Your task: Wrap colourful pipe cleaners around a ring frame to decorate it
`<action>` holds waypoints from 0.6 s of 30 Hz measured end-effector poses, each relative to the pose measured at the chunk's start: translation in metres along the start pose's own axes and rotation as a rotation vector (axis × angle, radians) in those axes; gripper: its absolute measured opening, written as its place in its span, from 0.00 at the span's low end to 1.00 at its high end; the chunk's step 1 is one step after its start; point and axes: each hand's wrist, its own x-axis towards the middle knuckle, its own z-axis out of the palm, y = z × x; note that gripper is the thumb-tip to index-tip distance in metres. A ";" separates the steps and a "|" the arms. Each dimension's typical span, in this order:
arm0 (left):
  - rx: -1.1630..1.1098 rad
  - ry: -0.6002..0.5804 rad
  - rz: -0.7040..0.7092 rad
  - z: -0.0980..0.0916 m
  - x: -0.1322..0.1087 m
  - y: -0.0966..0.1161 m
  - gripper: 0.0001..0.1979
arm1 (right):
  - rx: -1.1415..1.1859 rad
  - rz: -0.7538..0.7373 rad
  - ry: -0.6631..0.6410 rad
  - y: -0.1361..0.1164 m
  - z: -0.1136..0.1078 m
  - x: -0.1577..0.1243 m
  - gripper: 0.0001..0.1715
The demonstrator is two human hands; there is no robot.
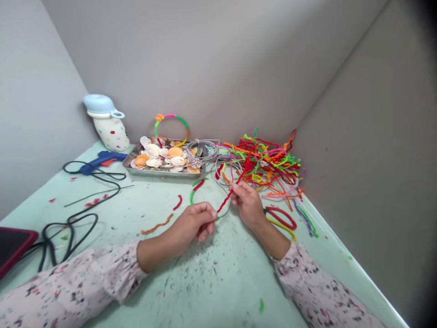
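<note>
A red fuzzy pipe cleaner point(225, 201) stretches on a slant between my two hands above the table. Its lower end is pinched between the thumb and fingers of my left hand point(196, 222). My right hand point(248, 205) grips it higher up, and its far end runs up toward the heap of pipe cleaners. Just behind my hands is a wire hoop, partly wrapped in a green and red pipe cleaner point(197, 187). Whether my left fingers touch the hoop too, I cannot tell.
Behind stand a metal tray point(164, 173) of seashells point(177, 160) with a colourful ring point(188, 127) and a bottle point(111, 130). Pipe cleaners point(273, 159) heap at the right, near scissors point(282, 217). A blue glue gun point(102, 159), black cord point(73, 218) and dark-screened device point(15, 246) lie left.
</note>
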 end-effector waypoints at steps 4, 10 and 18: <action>0.268 0.088 0.037 0.003 -0.002 0.004 0.07 | -0.057 -0.041 -0.023 0.002 0.000 0.000 0.17; 0.859 0.202 0.322 0.002 -0.010 0.005 0.07 | -0.134 -0.081 -0.024 0.000 0.002 -0.005 0.18; 1.075 0.322 0.444 -0.006 -0.008 -0.003 0.04 | -0.238 -0.091 -0.032 -0.006 0.005 -0.009 0.20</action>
